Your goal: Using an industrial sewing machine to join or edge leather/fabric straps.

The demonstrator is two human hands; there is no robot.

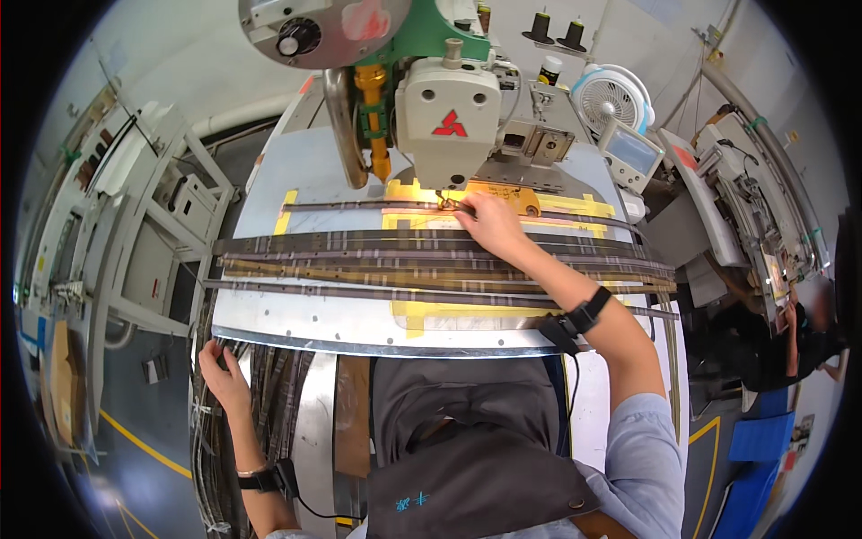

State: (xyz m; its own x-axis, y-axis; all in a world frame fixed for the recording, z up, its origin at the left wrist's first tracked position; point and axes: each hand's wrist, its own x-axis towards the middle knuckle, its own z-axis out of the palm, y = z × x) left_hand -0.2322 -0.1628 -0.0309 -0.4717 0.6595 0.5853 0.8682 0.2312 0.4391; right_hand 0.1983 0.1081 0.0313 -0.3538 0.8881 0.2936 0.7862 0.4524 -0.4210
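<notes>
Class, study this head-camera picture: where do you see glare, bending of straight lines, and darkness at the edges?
Head view: bright glare under the sewing machine beside the right hand; the long fabric strips and metal table edge bow with fisheye distortion; the corners go black; the left hand sits in dimmer light.

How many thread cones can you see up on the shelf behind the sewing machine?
2. One black thread cone stands at the top of the view, right of the machine head; the second is just right of it. Others may be hidden behind the machine.
</notes>
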